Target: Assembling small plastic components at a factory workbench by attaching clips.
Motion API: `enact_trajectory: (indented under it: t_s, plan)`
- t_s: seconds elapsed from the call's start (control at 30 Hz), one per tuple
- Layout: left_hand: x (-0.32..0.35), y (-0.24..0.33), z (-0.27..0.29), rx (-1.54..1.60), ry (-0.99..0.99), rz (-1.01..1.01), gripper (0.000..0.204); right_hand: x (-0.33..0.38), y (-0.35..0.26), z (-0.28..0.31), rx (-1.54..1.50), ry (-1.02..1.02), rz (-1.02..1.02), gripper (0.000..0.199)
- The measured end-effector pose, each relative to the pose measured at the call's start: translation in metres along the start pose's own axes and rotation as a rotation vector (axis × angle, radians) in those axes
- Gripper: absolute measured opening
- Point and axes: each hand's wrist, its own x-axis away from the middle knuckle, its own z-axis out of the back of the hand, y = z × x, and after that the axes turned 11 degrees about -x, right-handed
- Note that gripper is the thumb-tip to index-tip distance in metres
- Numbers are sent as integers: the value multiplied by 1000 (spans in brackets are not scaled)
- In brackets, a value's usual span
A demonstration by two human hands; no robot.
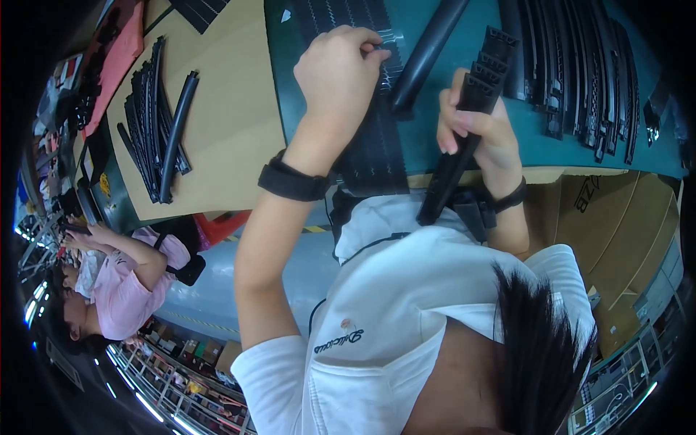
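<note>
Black strips point(478, 93), about four: right hand point(496, 134) curled shut round them | left hand point(337, 76): fingertips bunched, can't tell if gripping | one dark tube point(429, 58) between hands

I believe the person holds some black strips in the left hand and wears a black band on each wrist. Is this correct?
The side is wrong: the head view shows the strips in the right hand. The two wrist bands are as you say.
</note>
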Motion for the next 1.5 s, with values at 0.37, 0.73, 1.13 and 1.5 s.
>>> enact_trajectory:
  t_s: [0.37, 0.73, 1.13, 1.5]
  plan:
    - [-5, 9, -8, -119, -1, -96, 5, 4, 0, 4, -124, -12, 17, 18]
    - [-20, 21, 62, 540, -594, -2, 5, 13, -10, -9, -146, -102, -56, 20]
    - [-30, 62, 109, 738, -819, 71, 5, 19, -28, -32, -121, -69, -115, 16]
    - [-35, 78, 118, 874, -967, 218, 5, 23, -31, -40, -54, -32, -104, 16]
